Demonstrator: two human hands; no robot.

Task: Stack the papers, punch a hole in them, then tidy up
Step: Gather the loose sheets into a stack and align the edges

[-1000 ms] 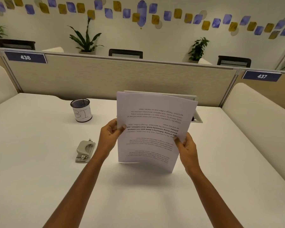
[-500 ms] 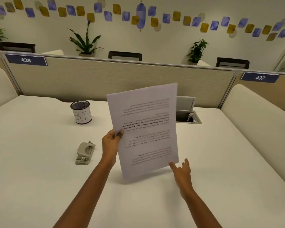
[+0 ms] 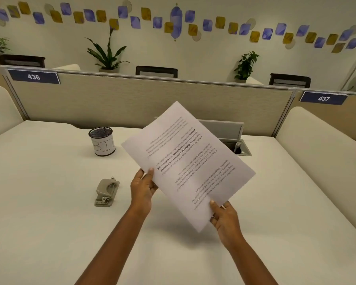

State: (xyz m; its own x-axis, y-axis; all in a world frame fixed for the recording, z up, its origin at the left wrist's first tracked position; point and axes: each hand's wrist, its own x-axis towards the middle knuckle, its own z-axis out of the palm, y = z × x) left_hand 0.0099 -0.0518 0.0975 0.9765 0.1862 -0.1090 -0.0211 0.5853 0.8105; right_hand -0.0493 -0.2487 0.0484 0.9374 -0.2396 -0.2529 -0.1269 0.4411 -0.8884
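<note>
Slanting white papers [image 3: 189,161], upside-down print, in left hand [image 3: 143,190] and right hand [image 3: 224,218]

My right hand [image 3: 224,218], which had let go half a second ago, pinches the papers [image 3: 189,161] again at their near edge; the stack has swung to a slant.

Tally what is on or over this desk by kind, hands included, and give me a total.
paper stack: 1 (the number of sheets cannot be told)
hole punch: 1
mesh cup labelled BIN: 1
hands: 2, the left hand and the right hand, each gripping an edge of the paper stack
Total: 5
</note>
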